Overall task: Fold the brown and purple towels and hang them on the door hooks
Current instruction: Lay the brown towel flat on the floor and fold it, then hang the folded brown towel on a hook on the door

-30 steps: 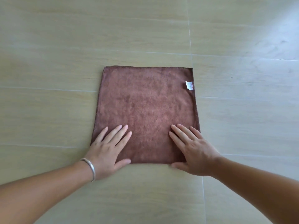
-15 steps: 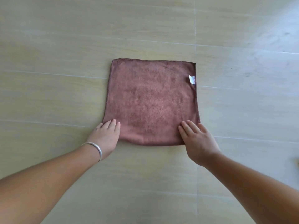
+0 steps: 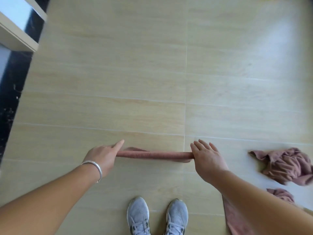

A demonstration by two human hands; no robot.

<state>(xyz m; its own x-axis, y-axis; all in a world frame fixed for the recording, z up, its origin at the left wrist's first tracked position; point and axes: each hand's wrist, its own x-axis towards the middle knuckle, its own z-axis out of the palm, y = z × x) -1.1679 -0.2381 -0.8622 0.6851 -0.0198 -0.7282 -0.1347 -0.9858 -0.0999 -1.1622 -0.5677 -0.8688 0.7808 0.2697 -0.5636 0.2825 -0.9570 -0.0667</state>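
The brown towel (image 3: 152, 155) shows as a narrow horizontal band stretched between my two hands, above the tiled floor. My left hand (image 3: 103, 156), with a silver bracelet on its wrist, grips the towel's left end, index finger pointing forward. My right hand (image 3: 206, 160) pinches the right end, thumb beneath and fingers lying over it. A crumpled mauve-brown towel (image 3: 284, 165) lies on the floor to the right. The door hooks are not in view.
My two grey shoes (image 3: 157, 216) stand on the beige floor tiles below the towel. More mauve-brown cloth lies at the lower right (image 3: 281, 195), and a piece shows under my right forearm (image 3: 233, 217). A white frame (image 3: 18, 36) and black sill (image 3: 11, 85) run along the left.
The towel lay flat on the floor with my hands at its near edge. Now both hands hold its ends and it is raised, and the view has pulled back to show my feet.
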